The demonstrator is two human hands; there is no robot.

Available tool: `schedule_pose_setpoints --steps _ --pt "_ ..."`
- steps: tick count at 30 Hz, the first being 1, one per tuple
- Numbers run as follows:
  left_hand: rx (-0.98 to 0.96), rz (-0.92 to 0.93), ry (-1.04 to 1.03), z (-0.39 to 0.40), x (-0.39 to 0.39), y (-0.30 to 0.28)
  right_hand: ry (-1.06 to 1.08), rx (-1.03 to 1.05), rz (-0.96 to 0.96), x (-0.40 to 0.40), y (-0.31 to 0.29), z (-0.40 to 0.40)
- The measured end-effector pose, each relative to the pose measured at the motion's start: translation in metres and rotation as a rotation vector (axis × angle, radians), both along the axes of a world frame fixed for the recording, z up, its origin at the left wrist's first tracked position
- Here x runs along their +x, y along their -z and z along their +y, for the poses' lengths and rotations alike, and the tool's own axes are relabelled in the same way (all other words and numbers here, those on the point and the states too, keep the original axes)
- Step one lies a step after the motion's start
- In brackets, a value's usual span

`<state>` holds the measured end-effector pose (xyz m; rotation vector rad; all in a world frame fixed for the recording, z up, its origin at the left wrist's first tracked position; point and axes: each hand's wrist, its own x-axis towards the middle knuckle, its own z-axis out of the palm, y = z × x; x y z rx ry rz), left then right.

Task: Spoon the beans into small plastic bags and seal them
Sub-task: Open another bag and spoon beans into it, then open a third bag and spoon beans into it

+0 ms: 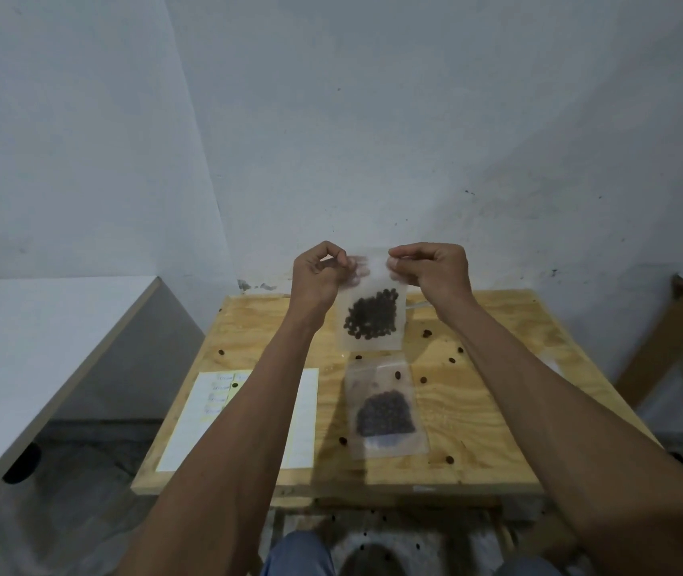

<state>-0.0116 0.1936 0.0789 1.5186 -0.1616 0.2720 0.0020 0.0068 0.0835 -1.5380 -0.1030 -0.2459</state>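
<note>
Nearest the camera, a plywood table (477,413) carries a white label sheet (302,413) on its left side, partly under the left forearm. To the right of the sheet a small plastic bag of dark beans (385,409) lies flat on the wood. Loose beans (452,360) sit scattered around it and farther back on the tabletop. Above the far part of the table, a second plastic bag (373,315) hangs upright in the air, with beans gathered in its lower half. The left hand (316,272) pinches its top left edge with curled fingers; the right hand (435,270) pinches the top right edge likewise. Behind stands a pale wall (373,118).
</note>
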Motion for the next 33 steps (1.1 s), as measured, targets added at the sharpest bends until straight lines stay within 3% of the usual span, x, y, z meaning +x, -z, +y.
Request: schedule_pose_setpoints --steps 4,9,12,20,26,33 --pt "-0.010 0.035 0.030 0.002 -0.007 0.007 -0.078 -0.149 0.049 -0.012 0.008 -0.003" --pt "0.196 0.248 0.023 0.010 -0.017 0.057 -0.185 -0.423 0.298 -0.027 0.041 -0.002" --pt "0.302 0.364 0.012 0.011 -0.025 0.083 -0.157 -0.509 0.344 -0.043 0.066 0.003" --pt "0.893 0.299 -0.090 0.004 -0.034 0.093 0.048 -0.908 0.220 -0.056 0.097 0.013" --pt "0.936 0.054 -0.137 -0.038 -0.028 0.071 0.187 -0.821 0.172 -0.050 0.081 -0.008" --pt "0.981 0.072 0.023 -0.149 -0.025 0.066 0.494 -0.772 0.338 -0.055 0.067 -0.102"
